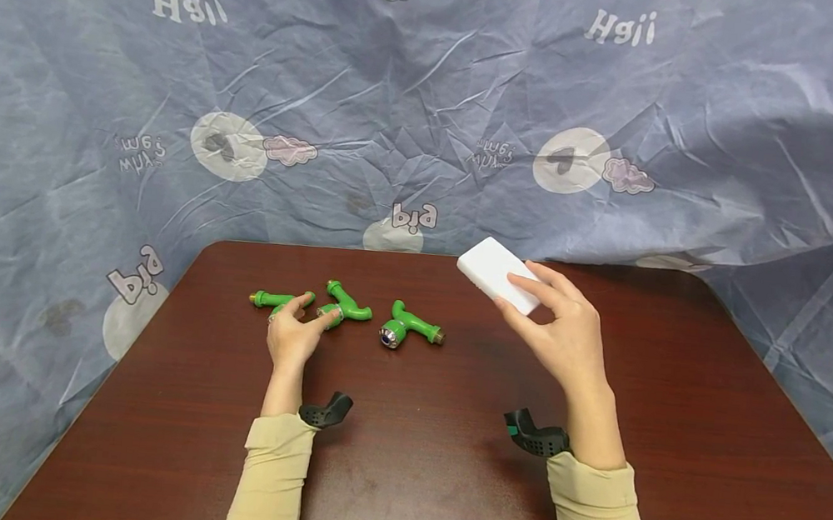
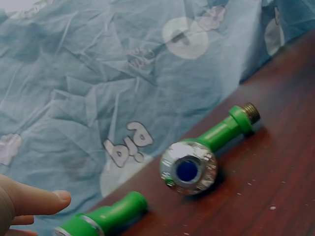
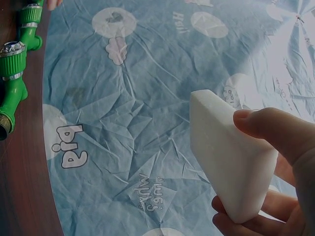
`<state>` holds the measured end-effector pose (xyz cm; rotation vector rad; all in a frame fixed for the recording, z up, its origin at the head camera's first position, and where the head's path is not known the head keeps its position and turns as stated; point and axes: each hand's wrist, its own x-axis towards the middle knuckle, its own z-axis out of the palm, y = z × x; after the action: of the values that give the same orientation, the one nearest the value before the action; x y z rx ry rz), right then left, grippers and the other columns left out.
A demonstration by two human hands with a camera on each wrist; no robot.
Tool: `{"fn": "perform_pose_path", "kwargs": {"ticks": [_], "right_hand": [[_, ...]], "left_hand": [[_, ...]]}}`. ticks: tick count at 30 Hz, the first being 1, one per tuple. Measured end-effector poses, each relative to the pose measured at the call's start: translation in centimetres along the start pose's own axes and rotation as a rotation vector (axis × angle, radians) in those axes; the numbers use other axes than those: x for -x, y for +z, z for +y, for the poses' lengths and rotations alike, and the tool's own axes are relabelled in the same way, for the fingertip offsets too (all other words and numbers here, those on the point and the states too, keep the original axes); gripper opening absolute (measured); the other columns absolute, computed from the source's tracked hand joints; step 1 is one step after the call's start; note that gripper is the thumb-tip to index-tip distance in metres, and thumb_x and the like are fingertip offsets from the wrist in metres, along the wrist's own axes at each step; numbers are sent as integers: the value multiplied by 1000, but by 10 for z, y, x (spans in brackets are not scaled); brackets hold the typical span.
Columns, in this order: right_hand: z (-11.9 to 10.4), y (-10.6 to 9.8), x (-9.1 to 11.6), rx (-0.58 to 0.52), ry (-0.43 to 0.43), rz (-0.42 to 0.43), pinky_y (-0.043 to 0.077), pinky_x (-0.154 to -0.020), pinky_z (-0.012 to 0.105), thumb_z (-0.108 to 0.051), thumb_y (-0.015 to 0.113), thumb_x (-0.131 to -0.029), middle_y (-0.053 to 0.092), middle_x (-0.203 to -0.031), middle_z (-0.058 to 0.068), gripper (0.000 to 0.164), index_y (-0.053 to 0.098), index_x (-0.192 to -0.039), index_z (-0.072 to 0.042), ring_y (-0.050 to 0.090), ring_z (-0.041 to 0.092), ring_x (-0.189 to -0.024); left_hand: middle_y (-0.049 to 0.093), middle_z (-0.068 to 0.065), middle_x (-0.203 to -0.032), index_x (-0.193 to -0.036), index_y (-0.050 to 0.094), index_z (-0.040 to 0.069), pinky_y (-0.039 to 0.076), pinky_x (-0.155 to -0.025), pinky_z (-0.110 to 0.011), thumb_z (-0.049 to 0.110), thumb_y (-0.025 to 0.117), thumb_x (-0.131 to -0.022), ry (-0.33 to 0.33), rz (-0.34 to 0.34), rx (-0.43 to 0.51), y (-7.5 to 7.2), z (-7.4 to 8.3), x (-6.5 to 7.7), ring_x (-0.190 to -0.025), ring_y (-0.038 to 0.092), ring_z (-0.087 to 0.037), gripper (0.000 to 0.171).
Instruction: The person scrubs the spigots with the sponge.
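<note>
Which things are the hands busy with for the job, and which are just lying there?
Seem to be in the job:
block, held by the right hand
left tap and middle tap, at the left hand

Just there:
right tap, untouched
table
cloth behind

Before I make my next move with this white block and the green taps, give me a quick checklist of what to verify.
1. White block secure in the right hand: ok, pinched between thumb and fingers.
2. Block lifted off the table: ok.
3. Left tap fully visible: not ok, the left hand partly covers it.
4. Left hand free of the left tap and middle tap: cannot tell, any contact is hidden.
5. Right tap clear of both hands: ok, it lies apart from them.
</note>
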<state>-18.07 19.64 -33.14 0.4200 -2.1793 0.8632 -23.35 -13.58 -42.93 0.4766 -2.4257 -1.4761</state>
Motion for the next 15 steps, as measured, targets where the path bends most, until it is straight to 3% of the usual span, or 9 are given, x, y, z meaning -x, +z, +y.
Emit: {"fn": "perform_pose_path", "kwargs": {"ticks": [6, 15], "right_hand": [[1, 1, 0, -3, -8, 4, 45, -80, 30, -20, 81, -71, 65, -114, 6, 30, 75, -99, -12, 60, 23, -103], [1, 1, 0, -1, -11, -10, 46, -80, 35, -22, 81, -71, 64, -115, 6, 31, 75, -100, -13, 60, 22, -105]], "left_hand": [[51, -13, -135, -136, 50, 10, 38, -99, -46, 25, 77, -77, -44, -61, 17, 12, -11, -3, -119, 49, -30, 66], [58, -12, -127, -129, 58, 11, 38, -99, -45, 18, 75, -79, -2, -18, 20, 21, -20, -6, -114, 54, -29, 53]]}}
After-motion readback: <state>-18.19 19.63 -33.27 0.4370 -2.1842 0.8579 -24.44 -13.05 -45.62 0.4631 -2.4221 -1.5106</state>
